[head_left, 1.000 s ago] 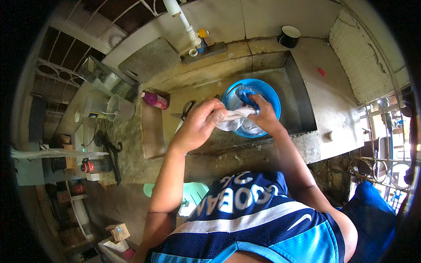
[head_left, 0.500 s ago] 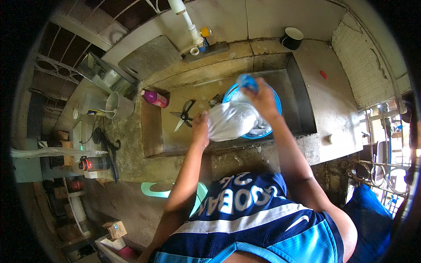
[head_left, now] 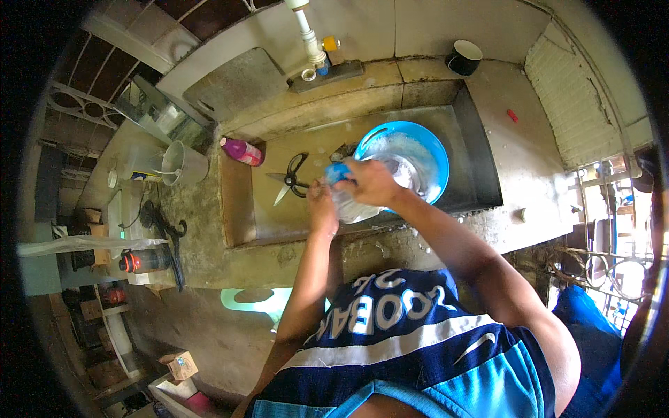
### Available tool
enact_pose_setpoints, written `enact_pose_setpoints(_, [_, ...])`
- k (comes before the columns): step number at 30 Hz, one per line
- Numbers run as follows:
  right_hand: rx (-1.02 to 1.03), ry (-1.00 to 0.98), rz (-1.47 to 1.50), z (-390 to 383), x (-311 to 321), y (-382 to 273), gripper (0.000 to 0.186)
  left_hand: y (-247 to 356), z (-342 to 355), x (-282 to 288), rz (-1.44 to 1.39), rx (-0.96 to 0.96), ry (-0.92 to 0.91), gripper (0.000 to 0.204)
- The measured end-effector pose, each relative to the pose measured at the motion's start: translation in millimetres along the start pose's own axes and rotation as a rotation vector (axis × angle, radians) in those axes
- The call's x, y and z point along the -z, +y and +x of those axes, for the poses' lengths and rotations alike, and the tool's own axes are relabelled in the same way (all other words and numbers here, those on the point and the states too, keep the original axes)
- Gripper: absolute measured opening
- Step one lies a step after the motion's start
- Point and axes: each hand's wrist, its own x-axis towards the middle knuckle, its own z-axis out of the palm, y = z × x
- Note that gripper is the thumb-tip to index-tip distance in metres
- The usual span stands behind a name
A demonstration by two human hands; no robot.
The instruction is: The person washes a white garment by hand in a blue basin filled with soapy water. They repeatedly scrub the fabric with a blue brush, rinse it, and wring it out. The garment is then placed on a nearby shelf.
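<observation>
My left hand [head_left: 322, 207] grips a wet white cloth [head_left: 352, 209] at the left edge of a blue plastic basin [head_left: 435, 160], which holds sudsy water and more cloth. My right hand [head_left: 371, 183] is closed on a small blue object [head_left: 336, 173], perhaps a brush, pressed onto the cloth beside my left fingers; its shape is partly hidden. Left of the cloth, black-handled scissors [head_left: 291, 182] lie in the concrete sink [head_left: 238, 219], with a purple bottle [head_left: 242, 152] in the sink's back-left corner.
A white pipe tap [head_left: 310, 49] rises behind the sink. A black-and-white container [head_left: 461, 59] and a small red item [head_left: 512, 115] sit on the right counter. A pail [head_left: 183, 165] and an orange-lidded bottle [head_left: 145, 260] stand at the left. A light-green plastic chair [head_left: 245, 297] is below.
My right hand has swept left and downward from above the basin, carrying the blue object to the cloth near my left hand. The cloth, earlier stretched wide, is now mostly behind my right hand.
</observation>
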Motion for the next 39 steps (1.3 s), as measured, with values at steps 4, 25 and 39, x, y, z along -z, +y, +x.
enact_pose_setpoints(4, [-0.100, 0.091, -0.022, -7.5, 20.8, 48.7, 0.046, 7.1, -9.4, 24.2, 0.076, -0.263, -0.144, 0.031])
enact_pose_setpoints(25, [-0.408, 0.626, 0.847, -11.5, -4.3, 88.1, 0.031, 58.1, -10.4, -4.4, -0.302, 0.099, -0.509, 0.027])
enact_pose_setpoints(39, [-0.052, 0.053, 0.022, -23.3, -6.6, 27.1, 0.044, 36.7, 23.1, 27.3, 0.199, 0.093, -0.215, 0.049])
